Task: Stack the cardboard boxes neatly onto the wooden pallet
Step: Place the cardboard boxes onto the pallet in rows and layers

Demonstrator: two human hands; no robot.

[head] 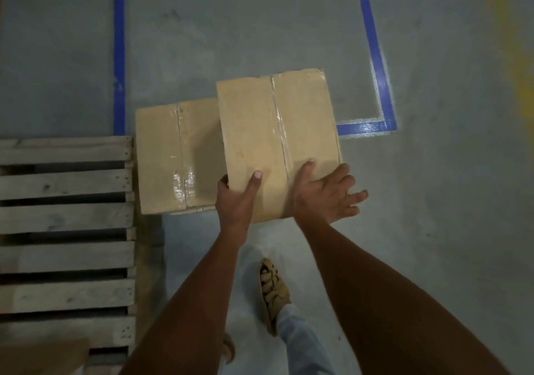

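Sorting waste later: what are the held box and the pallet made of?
Held box: apparently plain brown cardboard, matte, its seam sealed with glossy clear tape. Pallet: bare, unfinished wood, seemingly weathered; grain, knots and nail heads show on the slats.

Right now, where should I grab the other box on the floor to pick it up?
Take the lower box by its two short side walls, one hand each side, reaching down from above. Its taped top is flat and wide, with no handles, and the held box overlaps its right edge.

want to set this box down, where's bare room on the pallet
The slats of the pallet lie bare along its right edge. A cardboard piece fills its near corner. The second box crowds the floor past its right edge.
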